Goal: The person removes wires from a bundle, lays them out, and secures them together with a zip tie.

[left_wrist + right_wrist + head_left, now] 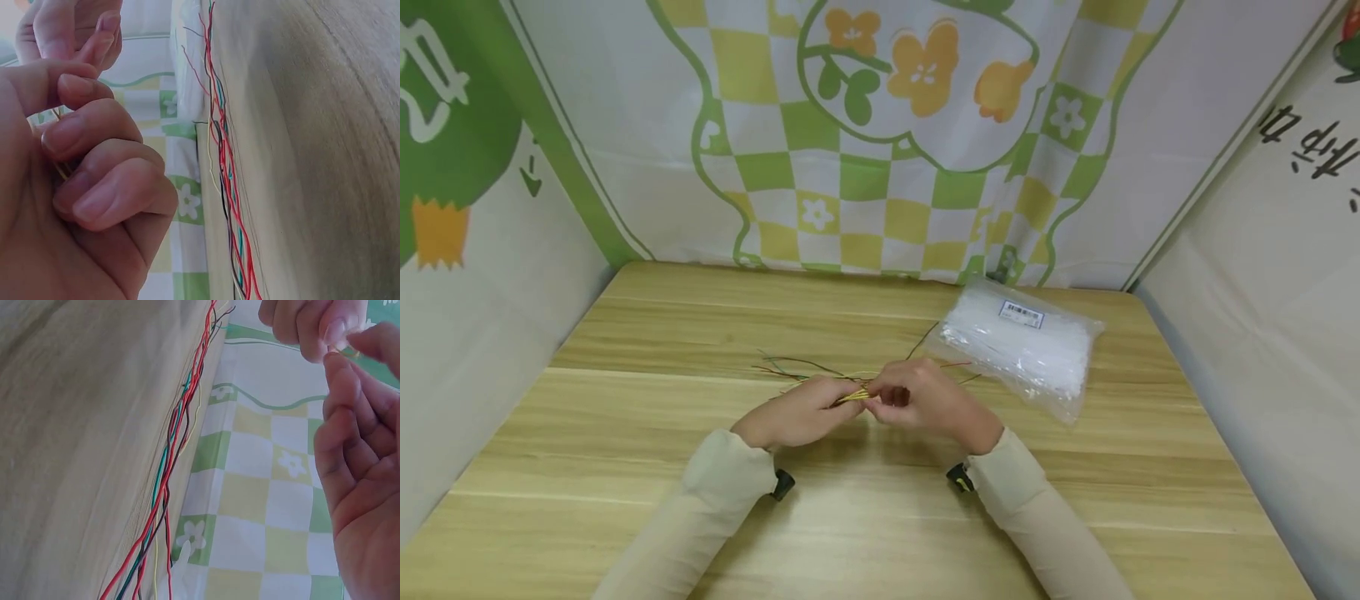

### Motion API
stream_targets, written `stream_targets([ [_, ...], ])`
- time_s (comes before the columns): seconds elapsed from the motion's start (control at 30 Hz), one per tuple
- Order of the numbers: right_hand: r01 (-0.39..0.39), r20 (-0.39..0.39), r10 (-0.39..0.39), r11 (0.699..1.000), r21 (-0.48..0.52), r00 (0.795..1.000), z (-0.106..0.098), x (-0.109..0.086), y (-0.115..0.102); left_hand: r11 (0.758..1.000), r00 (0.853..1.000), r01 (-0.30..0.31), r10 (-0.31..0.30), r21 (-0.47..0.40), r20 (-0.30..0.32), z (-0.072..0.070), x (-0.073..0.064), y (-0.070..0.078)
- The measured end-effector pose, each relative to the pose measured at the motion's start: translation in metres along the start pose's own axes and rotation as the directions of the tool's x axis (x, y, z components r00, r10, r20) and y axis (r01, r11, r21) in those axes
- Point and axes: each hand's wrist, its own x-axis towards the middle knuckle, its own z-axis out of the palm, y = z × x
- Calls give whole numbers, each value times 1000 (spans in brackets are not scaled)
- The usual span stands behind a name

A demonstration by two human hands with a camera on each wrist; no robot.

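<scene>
Over the middle of the table, my left hand holds a small bundle of yellow wires with its fingers curled round it. My right hand meets it from the right and pinches the bundle between thumb and forefinger. In the right wrist view a short bit of yellow wire shows between the fingertips of both hands. Behind the hands, loose red, black, green and pale wires lie lengthwise on the table. Part of the held bundle is hidden inside the left fingers.
A clear plastic bag of white strips, with a barcode label, lies on the wooden table behind and right of the right hand. A checkered curtain hangs along the back edge. Fabric walls stand at both sides.
</scene>
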Motion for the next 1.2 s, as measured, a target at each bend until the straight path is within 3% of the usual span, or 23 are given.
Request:
stream_targets([
  [0.1,-30,5,30,999,24,1000,0,0,1,1000,1000,20,-20,22,1,0,-1,1],
  [0.33,-73,28,72,995,72,997,-1,-1,5,982,999,-32,33,184,-1,2,-3,3],
  [0.63,-157,34,154,967,199,988,-13,-7,14,989,999,-33,26,145,46,-3,-4,0],
  [0.9,-114,120,108,992,47,987,-5,-2,11,970,997,-61,48,235,61,-1,-3,0],
  [1.07,-112,101,106,993,50,989,-2,-1,11,986,998,-19,8,168,64,-3,-2,-4],
  [1.2,-170,52,170,985,0,984,-10,-7,20,993,999,-5,0,118,43,-15,-6,-12],
])
